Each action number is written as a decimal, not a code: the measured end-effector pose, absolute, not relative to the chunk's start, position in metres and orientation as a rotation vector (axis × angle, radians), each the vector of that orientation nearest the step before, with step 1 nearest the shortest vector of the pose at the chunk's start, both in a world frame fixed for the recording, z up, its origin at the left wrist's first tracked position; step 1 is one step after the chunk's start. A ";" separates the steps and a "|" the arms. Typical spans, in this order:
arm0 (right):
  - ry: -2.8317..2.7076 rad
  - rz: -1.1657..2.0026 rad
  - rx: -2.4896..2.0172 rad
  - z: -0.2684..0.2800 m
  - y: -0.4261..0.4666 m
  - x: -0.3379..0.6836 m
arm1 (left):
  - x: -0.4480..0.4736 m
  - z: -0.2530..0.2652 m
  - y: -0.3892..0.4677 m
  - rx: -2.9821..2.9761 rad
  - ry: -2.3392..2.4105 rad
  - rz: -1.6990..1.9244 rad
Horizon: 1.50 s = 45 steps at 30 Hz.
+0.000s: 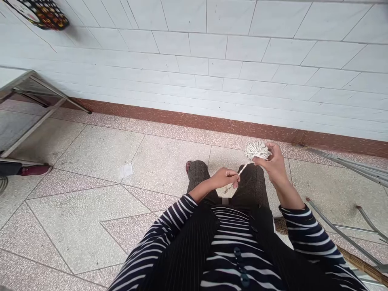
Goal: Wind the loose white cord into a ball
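Note:
A cream-white, pompom-like flower head [257, 150], made of many short thin strands, is held up over my lap. My right hand [275, 163] grips its right side, with the thumb below and the fingers behind. From its underside a thin, pale twisted stem [244, 167] slants down to the left. My left hand [224, 178] pinches that stem between thumb and fingers. Below this hand a short frayed end [228, 188] shows. What the strands are made of, I cannot tell.
White tiled wall [218, 60] stands in front. A metal-legged table [45, 117] is at left, near another person's shoe [36, 170]. White paper [125, 170] lies on the floor. Metal legs [348, 161] and a wooden pole [360, 262] are at right. A patterned bag [51, 16] hangs upper left.

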State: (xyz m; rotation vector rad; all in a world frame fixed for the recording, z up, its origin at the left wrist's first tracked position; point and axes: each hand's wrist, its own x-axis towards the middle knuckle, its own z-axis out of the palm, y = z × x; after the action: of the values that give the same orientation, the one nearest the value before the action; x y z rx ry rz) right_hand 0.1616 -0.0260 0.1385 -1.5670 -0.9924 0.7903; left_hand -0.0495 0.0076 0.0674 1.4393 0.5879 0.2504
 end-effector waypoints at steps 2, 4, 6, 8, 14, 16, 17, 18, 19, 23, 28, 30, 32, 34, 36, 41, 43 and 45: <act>-1.158 0.550 -1.727 0.125 -0.019 0.166 | -0.051 0.073 0.003 1.391 0.557 0.219; -1.275 0.448 -1.860 0.106 -0.016 0.169 | -0.055 0.077 0.003 1.429 0.557 0.223; -1.342 0.537 -1.951 0.085 -0.019 0.167 | -0.061 0.079 0.007 1.521 0.577 0.233; -1.377 0.712 -1.984 0.065 -0.027 0.161 | -0.068 0.078 0.014 1.617 0.609 0.219; -1.297 1.357 -1.847 0.047 -0.055 0.149 | -0.078 0.065 0.027 1.758 0.688 0.163; -1.254 1.562 -1.773 0.054 -0.061 0.152 | -0.078 0.061 0.027 1.778 0.670 0.155; -1.210 1.664 -1.723 0.058 -0.063 0.154 | -0.077 0.060 0.027 1.791 0.654 0.158; -1.161 1.754 -1.664 0.062 -0.065 0.155 | -0.075 0.059 0.026 1.809 0.637 0.166; -1.115 1.829 -1.600 0.067 -0.067 0.157 | -0.074 0.059 0.026 1.829 0.620 0.177; -1.049 1.936 -1.404 0.079 -0.075 0.158 | -0.072 0.061 0.027 1.850 0.573 0.213; -0.986 1.943 -1.263 0.086 -0.085 0.158 | -0.077 0.057 0.032 1.822 0.596 0.198; -0.968 1.949 -1.205 0.089 -0.087 0.158 | -0.078 0.051 0.033 1.803 0.610 0.204; -0.947 1.930 -1.173 0.094 -0.088 0.156 | -0.078 0.042 0.032 1.782 0.650 0.238; -0.912 1.911 -1.132 0.101 -0.088 0.152 | -0.076 0.031 0.031 1.794 0.721 0.257; -0.868 1.896 -1.092 0.109 -0.088 0.149 | -0.073 0.021 0.031 1.803 0.770 0.253; -0.793 1.770 -1.102 0.132 -0.088 0.157 | -0.069 -0.001 0.039 1.797 0.805 0.267; -0.765 1.680 -1.117 0.142 -0.089 0.166 | -0.067 -0.007 0.048 1.837 0.874 0.215; -0.746 1.568 -1.146 0.151 -0.091 0.174 | -0.062 -0.008 0.062 1.884 0.944 0.160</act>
State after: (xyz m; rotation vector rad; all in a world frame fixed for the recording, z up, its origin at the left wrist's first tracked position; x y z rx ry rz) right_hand 0.1741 -0.0908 0.1506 -1.1458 -0.7465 1.5680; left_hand -0.0624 0.0616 -0.0081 1.8838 0.9441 0.1598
